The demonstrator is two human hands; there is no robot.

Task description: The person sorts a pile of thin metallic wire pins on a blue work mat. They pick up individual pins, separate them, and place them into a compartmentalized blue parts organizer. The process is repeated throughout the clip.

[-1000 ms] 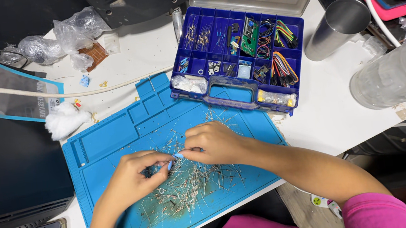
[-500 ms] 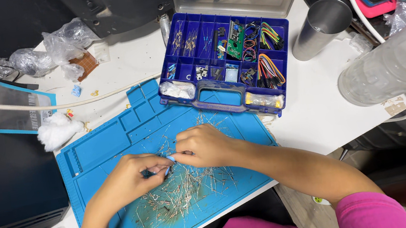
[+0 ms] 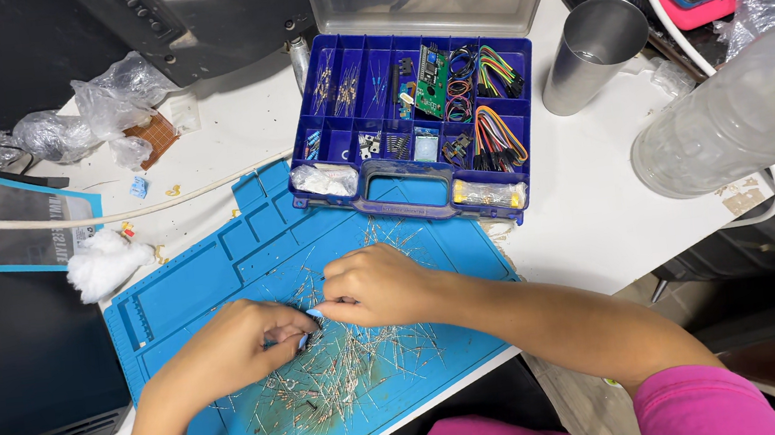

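Note:
My left hand point(image 3: 233, 344) and my right hand point(image 3: 380, 285) meet over a blue work mat point(image 3: 193, 286) on a white table. Their fingertips pinch together at a small dark wire-legged part point(image 3: 311, 325), and both hands seem to hold it. A loose heap of thin wire-legged components point(image 3: 342, 376) lies spread on the mat just below and around the hands. Behind the mat stands an open dark blue compartment box point(image 3: 417, 128) with coloured jumper wires, a small green board and small parts.
A steel cup point(image 3: 593, 52) and a big clear plastic jug point(image 3: 741, 108) stand at the right. Crumpled plastic bags point(image 3: 98, 109), a white wad point(image 3: 104, 262) and a pale cable point(image 3: 119, 215) lie at the left. A dark monitor point(image 3: 9, 363) borders the left edge.
The view has shifted slightly, so everything sits a little lower and leftward in the picture. Both hands stay pinched together over the heap, with only small finger movement.

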